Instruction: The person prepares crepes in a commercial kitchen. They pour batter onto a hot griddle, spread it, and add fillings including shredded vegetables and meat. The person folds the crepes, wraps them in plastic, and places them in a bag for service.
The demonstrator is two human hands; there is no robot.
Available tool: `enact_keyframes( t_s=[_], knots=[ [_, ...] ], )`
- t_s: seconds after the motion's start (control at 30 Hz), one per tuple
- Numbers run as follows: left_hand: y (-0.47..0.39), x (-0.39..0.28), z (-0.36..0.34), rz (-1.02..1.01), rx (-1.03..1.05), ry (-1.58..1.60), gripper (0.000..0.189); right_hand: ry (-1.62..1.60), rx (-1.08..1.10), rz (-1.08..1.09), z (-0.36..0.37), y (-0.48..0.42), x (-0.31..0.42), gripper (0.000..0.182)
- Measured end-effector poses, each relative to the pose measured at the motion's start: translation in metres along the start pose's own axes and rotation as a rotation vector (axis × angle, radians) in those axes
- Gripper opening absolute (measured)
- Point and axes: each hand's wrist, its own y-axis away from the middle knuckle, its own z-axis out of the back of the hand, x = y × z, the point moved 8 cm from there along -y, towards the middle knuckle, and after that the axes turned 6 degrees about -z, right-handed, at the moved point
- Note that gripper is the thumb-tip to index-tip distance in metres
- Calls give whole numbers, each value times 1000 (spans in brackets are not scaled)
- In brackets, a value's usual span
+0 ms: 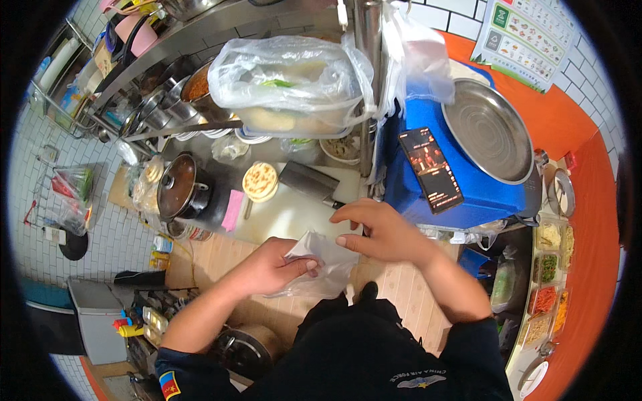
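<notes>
My left hand [281, 268] grips a clear plastic bag [333, 268], its thumb pressed over a folded edge. To the right, my right hand [376, 228] hovers above the bag with fingers apart and nothing in them. Beyond both hands lies a white cutting board [281, 220]. On it rest a short stack of browned flatbreads [260, 180] and a black cleaver [308, 179], whose handle points toward my right hand. A pink cloth [232, 210] lies by the board's left edge.
A lidded pot [176, 185] stands left of the board. On the right, a blue box [401, 178] carries a phone [431, 170] and a round metal tray [486, 130]. A bagged plastic tub [291, 90] sits on the shelf above. Containers of chopped food [544, 301] line the far right.
</notes>
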Motion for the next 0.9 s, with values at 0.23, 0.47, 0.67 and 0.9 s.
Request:
enact_keyframes(
  t_s=[0.23,0.47,0.67,0.9],
  knots=[
    [9,3,-10,49,347,-170,15,-635,503,-268,-85,10,-52,23],
    [20,53,19,291,163,-77,18,-821,622,-469,-119,30,-75,17],
    [7,72,20,391,175,-140,18,-807,489,-435,-133,32,-92,22],
    [-2,105,13,366,113,-117,13,-760,237,-590,-131,54,-138,16]
  ],
)
